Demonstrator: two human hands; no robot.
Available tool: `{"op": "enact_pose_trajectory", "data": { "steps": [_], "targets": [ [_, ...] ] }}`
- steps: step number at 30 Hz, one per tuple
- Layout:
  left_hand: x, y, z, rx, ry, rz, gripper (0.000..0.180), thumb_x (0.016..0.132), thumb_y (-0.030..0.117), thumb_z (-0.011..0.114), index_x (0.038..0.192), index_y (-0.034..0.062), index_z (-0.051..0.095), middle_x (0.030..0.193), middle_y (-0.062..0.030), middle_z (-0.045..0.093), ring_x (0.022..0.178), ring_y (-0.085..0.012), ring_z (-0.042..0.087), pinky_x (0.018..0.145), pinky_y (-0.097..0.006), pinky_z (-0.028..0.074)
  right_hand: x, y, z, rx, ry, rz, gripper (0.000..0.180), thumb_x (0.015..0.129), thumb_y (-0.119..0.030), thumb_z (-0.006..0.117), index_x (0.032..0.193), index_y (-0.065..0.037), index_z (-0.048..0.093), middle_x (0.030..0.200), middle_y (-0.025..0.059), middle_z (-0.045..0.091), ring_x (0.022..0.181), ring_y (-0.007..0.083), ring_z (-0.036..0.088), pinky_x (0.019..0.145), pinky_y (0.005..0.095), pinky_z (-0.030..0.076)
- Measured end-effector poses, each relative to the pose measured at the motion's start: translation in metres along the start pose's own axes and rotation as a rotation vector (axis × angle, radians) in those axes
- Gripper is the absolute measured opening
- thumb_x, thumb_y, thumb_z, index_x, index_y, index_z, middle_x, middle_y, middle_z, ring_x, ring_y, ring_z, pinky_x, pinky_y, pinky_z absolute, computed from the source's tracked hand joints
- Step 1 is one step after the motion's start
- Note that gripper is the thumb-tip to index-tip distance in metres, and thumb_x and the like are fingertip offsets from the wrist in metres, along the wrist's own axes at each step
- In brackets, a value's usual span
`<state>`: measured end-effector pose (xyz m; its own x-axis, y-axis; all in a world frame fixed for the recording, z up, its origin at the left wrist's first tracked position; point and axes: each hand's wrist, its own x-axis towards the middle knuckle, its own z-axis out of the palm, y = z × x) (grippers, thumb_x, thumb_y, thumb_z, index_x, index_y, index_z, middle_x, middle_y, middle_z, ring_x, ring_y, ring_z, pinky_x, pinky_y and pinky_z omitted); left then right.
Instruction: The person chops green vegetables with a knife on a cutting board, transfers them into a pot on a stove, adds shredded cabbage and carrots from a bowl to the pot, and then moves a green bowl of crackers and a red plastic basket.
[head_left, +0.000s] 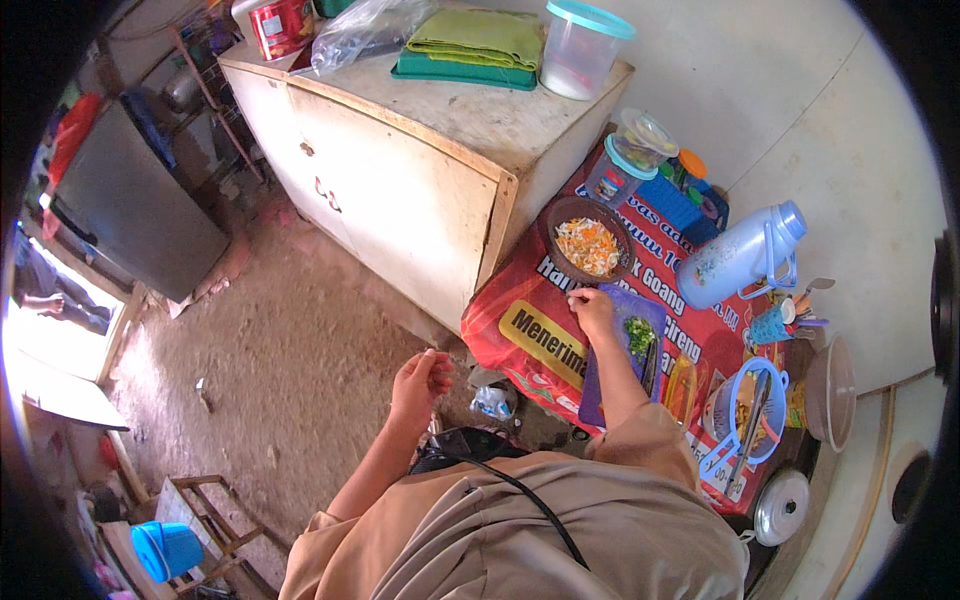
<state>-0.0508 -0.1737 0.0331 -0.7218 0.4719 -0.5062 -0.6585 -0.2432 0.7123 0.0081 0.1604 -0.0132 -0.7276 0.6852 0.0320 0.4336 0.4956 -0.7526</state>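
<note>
My right hand (592, 308) reaches over the far left corner of a purple cutting board (594, 398), with its fingertips drawn together beside a brown bowl (572, 207). Shredded orange and white vegetables (588, 248) lie in that bowl. Chopped green pieces (639, 334) and a dark-bladed knife (650, 368) rest on the board, right of my forearm. Off the table's left edge, above the floor, my left hand (422, 384) is raised with curled fingers. Whether either hand pinches something small cannot be made out.
A red printed cloth (490, 318) covers the table. On its right stand a blue thermos (725, 262), a cup of utensils (770, 324), a blue strainer (772, 385) and a pot lid (781, 507). Stacked tubs (618, 180) stand behind the bowl. A white cabinet (400, 190) borders the table.
</note>
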Motion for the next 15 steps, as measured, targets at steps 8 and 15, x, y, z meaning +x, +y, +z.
{"op": "enact_pose_trajectory", "data": {
  "steps": [8, 15],
  "targets": [
    [-0.024, -0.016, 0.0, -0.066, 0.017, 0.062, 0.022, 0.089, 0.022, 0.045, 0.089, 0.003, 0.055, 0.074, -0.0066, 0.058, 0.056, -0.0118, 0.053, 0.051, -0.024, 0.043, -0.018, -0.028, 0.045, -0.594, -0.046, -0.611, 0.008, 0.071, -0.006, 0.05, 0.078, -0.003, 0.053, 0.082, 0.0138, 0.052, 0.085, 0.0304, 0.051, 0.076, 0.0368, 0.043],
    [-0.052, -0.025, -0.021, -0.162, 0.144, 0.129, 0.022, 0.089, 0.022, 0.045, 0.086, 0.0029, 0.056, 0.074, -0.0064, 0.059, 0.056, -0.0113, 0.051, 0.051, -0.022, 0.043, -0.017, -0.022, 0.047, -0.798, 0.007, -0.748, 0.007, 0.072, -0.007, 0.045, 0.076, -0.004, 0.049, 0.08, 0.013, 0.05, 0.084, 0.0292, 0.049, 0.075, 0.0386, 0.041]
  ]
}}
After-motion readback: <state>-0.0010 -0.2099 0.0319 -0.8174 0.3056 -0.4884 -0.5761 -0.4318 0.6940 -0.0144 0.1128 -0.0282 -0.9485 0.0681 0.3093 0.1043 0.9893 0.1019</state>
